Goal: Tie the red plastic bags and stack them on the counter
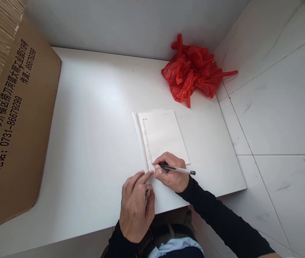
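A notebook point(163, 136) lies open on the white table, with a column of handwritten numbers down the left side of its page. My right hand point(171, 172) is closed around a clear-barrelled gel pen point(177, 168), its tip touching the page just beside the lowest number. Against the notebook's lower left corner rest the fingertips of my left hand point(136, 202). Between that hand's thumb and curled fingers is a small clear piece point(147, 194) that looks like a pen cap, mostly hidden.
On the left stands a large cardboard box point(20, 118) with printed Chinese text and numbers. A crumpled red plastic bag point(195, 73) sits at the back right, near the wall. The white table point(93, 143) ends close to my body; pale tiles point(284, 122) are on the right.
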Tool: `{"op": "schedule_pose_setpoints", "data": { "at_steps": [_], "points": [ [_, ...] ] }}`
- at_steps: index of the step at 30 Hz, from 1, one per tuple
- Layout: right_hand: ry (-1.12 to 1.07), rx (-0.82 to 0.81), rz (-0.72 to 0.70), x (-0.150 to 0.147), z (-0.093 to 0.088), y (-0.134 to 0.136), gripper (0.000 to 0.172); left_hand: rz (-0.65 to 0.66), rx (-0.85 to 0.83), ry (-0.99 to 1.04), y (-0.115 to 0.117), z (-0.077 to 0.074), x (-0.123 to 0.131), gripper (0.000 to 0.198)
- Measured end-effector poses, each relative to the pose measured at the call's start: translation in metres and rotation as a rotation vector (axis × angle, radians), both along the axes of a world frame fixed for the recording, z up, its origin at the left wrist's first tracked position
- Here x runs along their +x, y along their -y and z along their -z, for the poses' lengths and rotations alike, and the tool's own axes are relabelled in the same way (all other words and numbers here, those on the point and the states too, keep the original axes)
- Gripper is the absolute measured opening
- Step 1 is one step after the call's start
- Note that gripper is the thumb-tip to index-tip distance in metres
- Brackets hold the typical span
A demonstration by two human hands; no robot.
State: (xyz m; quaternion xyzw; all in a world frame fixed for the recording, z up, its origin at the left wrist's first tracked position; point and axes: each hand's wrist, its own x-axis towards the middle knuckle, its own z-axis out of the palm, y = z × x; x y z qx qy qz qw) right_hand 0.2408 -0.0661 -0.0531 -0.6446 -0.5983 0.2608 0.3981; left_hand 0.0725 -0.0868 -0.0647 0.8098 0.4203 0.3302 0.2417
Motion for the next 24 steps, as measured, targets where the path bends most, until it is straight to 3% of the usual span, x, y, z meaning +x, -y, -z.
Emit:
{"op": "schedule_pose_setpoints", "data": {
  "at_steps": [24],
  "points": [
    [-0.004,0.076,-0.008,0.0004,0.0015,-0.0021,0.011,0.011,-0.002,0.006,-0.0006,-0.0013,-0.0002,0.027]
  ]
}}
